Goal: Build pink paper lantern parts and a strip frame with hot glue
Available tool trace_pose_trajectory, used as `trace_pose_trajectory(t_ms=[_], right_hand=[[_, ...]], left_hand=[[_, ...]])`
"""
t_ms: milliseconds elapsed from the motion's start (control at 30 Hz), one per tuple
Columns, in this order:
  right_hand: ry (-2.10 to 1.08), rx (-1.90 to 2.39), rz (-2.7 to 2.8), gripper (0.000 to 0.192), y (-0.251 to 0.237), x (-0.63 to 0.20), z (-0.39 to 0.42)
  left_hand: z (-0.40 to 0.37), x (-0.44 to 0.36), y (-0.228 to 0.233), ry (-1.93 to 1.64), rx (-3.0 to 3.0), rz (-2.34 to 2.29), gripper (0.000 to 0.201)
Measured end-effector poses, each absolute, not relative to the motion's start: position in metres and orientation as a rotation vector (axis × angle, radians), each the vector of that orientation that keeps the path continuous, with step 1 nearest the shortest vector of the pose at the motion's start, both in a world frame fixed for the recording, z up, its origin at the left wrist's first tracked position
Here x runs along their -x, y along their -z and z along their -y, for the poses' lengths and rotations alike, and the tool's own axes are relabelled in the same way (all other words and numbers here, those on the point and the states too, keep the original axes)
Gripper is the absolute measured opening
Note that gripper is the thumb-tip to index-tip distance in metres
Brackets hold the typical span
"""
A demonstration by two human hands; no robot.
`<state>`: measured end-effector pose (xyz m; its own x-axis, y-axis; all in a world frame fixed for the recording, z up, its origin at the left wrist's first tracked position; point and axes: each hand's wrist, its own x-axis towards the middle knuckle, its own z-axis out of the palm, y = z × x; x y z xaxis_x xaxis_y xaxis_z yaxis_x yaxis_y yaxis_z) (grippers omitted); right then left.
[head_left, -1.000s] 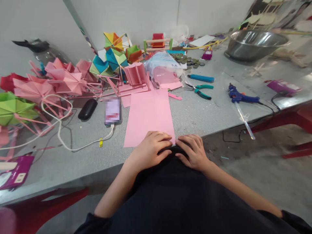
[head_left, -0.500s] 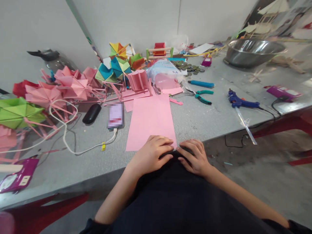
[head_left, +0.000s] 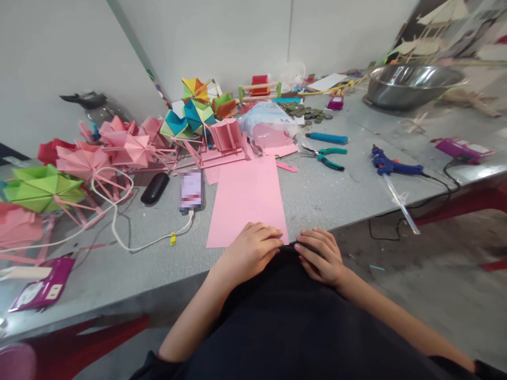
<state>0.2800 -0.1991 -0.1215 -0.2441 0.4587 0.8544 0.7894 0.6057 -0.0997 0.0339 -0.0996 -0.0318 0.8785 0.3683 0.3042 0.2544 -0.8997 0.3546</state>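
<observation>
A person's right hand (head_left: 320,257), released with fingers loosely bent, sits slightly farther from the left hand (head_left: 253,250) than half a second earlier, at the gray bench (head_left: 317,203)'s near edge. The left lies over the near right corner of a pink sheet (head_left: 249,198) there, though whether it pinches the paper cannot be told. A pale wall (head_left: 222,37) backs the bench's far edge.
</observation>
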Motion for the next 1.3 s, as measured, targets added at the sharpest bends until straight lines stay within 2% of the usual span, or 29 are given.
trace_pose_trajectory(t_ms=[67, 133, 200, 233, 333, 433, 833, 1000, 1067, 1133, 1200, 1300], right_hand=[[0.457, 0.967, 1.828, 0.051, 0.118, -0.279, 0.205], [0.329, 0.996, 1.768, 0.038, 0.112, -0.275, 0.211], [-0.023, 1.138, 1.701, 0.015, 0.106, -0.267, 0.217], [-0.271, 1.224, 1.645, 0.014, 0.103, -0.262, 0.219], [-1.033, 1.347, 1.352, 0.047, 0.095, -0.252, 0.217], [-1.386, 1.256, 1.134, 0.062, 0.090, -0.250, 0.209], [-1.475, 1.231, 0.920, 0.061, 0.081, -0.242, 0.201], [-1.432, 1.257, 0.854, 0.057, 0.078, -0.240, 0.200], [-1.406, 1.259, 0.810, 0.054, 0.075, -0.239, 0.201], [-1.391, 1.244, 0.782, 0.051, 0.069, -0.239, 0.201], [-1.403, 1.221, 0.779, 0.048, 0.062, -0.237, 0.202], [-1.428, 1.206, 0.785, 0.045, 0.049, -0.234, 0.202]], left_hand=[[0.103, -0.036, 0.032, -0.556, -2.752, -0.473, 0.019], [0.106, -0.038, 0.033, -0.596, -2.754, -0.478, 0.020], [0.109, -0.039, 0.034, -0.635, -2.747, -0.477, 0.019], [0.111, -0.040, 0.034, -0.653, -2.741, -0.476, 0.018], [0.114, -0.040, 0.035, -0.682, -2.737, -0.468, 0.016], [0.116, -0.041, 0.035, -0.692, -2.743, -0.458, 0.016], [0.116, -0.043, 0.036, -0.718, -2.733, -0.461, 0.016], [0.139, -0.034, 0.040, -0.946, -2.547, -0.332, 0.011], [0.151, -0.029, 0.048, -0.878, -2.336, -0.311, 0.026], [0.158, -0.027, 0.058, -0.695, -2.064, -0.489, 0.044], [0.160, -0.031, 0.064, -0.576, -1.681, -0.638, 0.055], [0.158, -0.044, 0.060, -0.535, -1.162, -0.629, 0.069]])
